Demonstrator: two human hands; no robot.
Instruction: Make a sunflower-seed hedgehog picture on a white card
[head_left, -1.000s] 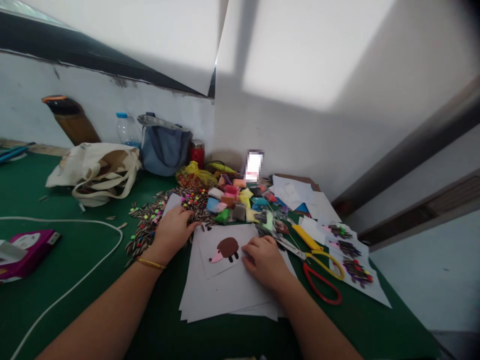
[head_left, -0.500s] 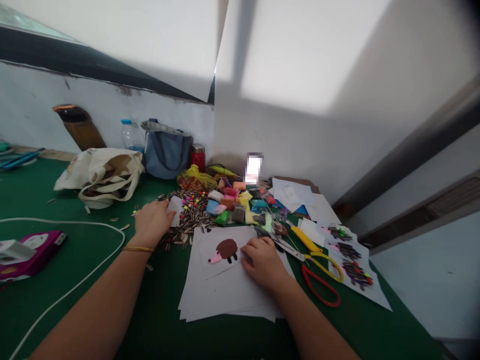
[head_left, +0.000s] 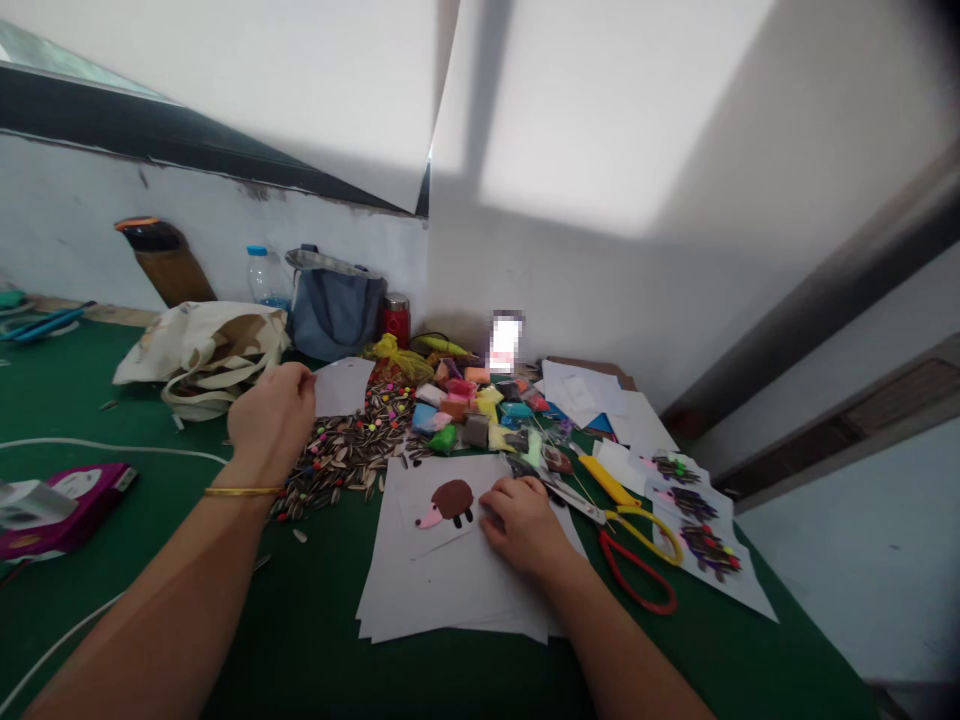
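Note:
My left hand [head_left: 271,425] is closed in a pinch on the edge of a small white paper piece [head_left: 341,387], raised over a heap of striped sunflower seeds [head_left: 341,455] mixed with small bright beads. My right hand [head_left: 523,520] lies on a stack of white paper sheets [head_left: 442,600], its fingers loosely bent and apart, with nothing seen in them. Left of those fingers, the top sheet carries a hedgehog figure [head_left: 454,498] with a brown body, pink face and dark feet. Scissors [head_left: 641,535] with one yellow and one red handle lie open beside my right hand.
Behind the sheets lie several small coloured clay packets [head_left: 472,410]. A yellow utility knife [head_left: 611,480] and sheets with seed-covered figures [head_left: 705,540] are at right. A cloth bag [head_left: 202,350], blue bag [head_left: 337,310], red flask [head_left: 397,320] and white cable [head_left: 112,447] lie leftward.
My left hand has risen and moved left and back from the seeds, bringing the small white paper up with it, so more of it shows. My right hand has stayed in place.

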